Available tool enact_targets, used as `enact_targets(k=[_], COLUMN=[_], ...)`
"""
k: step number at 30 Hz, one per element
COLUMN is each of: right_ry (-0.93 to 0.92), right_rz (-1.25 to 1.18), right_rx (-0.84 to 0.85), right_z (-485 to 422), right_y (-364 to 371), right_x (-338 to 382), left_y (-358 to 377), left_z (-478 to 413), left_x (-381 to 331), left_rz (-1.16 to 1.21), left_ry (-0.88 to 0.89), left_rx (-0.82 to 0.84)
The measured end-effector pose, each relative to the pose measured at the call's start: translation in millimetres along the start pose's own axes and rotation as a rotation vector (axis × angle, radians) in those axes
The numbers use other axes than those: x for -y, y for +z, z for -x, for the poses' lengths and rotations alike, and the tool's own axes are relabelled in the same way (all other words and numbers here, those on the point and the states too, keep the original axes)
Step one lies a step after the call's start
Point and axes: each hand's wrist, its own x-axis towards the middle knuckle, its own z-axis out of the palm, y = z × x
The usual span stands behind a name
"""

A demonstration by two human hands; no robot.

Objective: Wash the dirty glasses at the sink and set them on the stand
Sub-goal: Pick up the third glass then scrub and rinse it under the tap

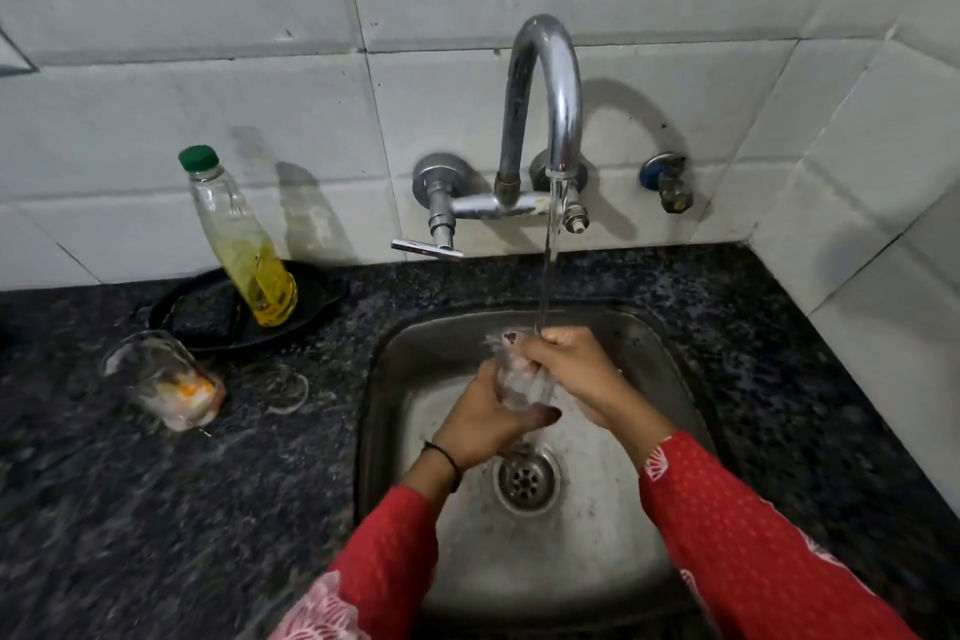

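Note:
Over the steel sink (pixel 400 379) I hold a clear glass (pixel 519 387) under the running tap (pixel 558 120). My left hand (pixel 485 424) grips the glass round its lower part. My right hand (pixel 569 369) grips its upper part at the rim, with fingers curled over it, right where the water stream lands. On the dark counter to the left stands a second glass (pixel 166 382) with orange residue at its bottom. Next to it a faint clear glass shape (pixel 283 392) shows, too blurred to make out.
A bottle of yellow liquid with a green cap (pixel 244 244) stands in a black dish (pixel 322 299) against the tiled wall. The tap's lever (pixel 426 247) juts out at the left. A small valve (pixel 670 182) sticks out of the wall at right. The drain (pixel 525 481) lies below my hands.

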Motion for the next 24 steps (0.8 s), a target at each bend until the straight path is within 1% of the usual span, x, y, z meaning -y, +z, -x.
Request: enact_targets(k=[2, 3, 4, 5, 6, 8, 9, 10, 11, 13, 15, 17, 21, 24], right_ry=[0.047, 0.065, 0.069, 0.067, 0.058, 0.024, -0.001, -0.038, -0.083, -0.17, -0.231, -0.279, -0.184, -0.217], right_rz=[-0.294, -0.391, -0.409, -0.344, -0.219, 0.015, 0.062, 0.064, 0.034, -0.051, -0.058, 0.043, 0.192, 0.32], right_rx=[0.04, 0.059, 0.067, 0.052, 0.019, -0.039, -0.043, -0.041, -0.05, -0.085, -0.084, -0.058, -0.004, 0.015], right_z=[2.9, 3.8, 3.4, 2.0, 0.5, -2.0, -2.9, -2.6, -2.0, -2.3, -3.9, -7.0, -3.6, 3.5], right_y=[-4.7, -6.3, -6.8, -5.9, -4.6, -2.3, -1.9, -2.7, -5.0, -11.0, -15.8, -17.0, -20.7, -23.6], right_x=[-0.8, -1.4, -3.4, -6.5, -9.8, -13.3, -13.4, -12.5, -11.5, -11.0, -11.9, -15.8, -15.4, -9.3], left_y=[-4.3, -6.7, -8.7, -7.3, -3.4, 3.2, 5.9, 5.9, 4.2, -1.9, -4.9, -2.3, 8.1, 11.3], left_z=[7.0, 9.6, 11.2, 9.8, 7.4, 0.7, -1.7, -2.5, -3.2, -6.7, -9.6, -12.4, -13.1, -15.9], left_x=[-9.2, -11.1, -13.4, -12.5, -11.7, -6.8, -3.4, -0.3, -0.4, 0.0, 1.7, 7.1, 16.3, 15.8], left_rz=[0.418, 0.541, 0.57, 0.514, 0.367, -0.033, -0.131, -0.119, -0.016, 0.167, 0.202, 0.237, 0.325, 0.346], left_ry=[-0.135, -0.173, -0.179, -0.159, -0.113, -0.024, 0.017, 0.059, 0.079, 0.047, 0.027, 0.068, 0.129, 0.16], left_rx=[0.206, 0.287, 0.33, 0.312, 0.236, 0.014, -0.071, -0.104, -0.085, 0.006, 0.032, 0.007, -0.022, -0.034])
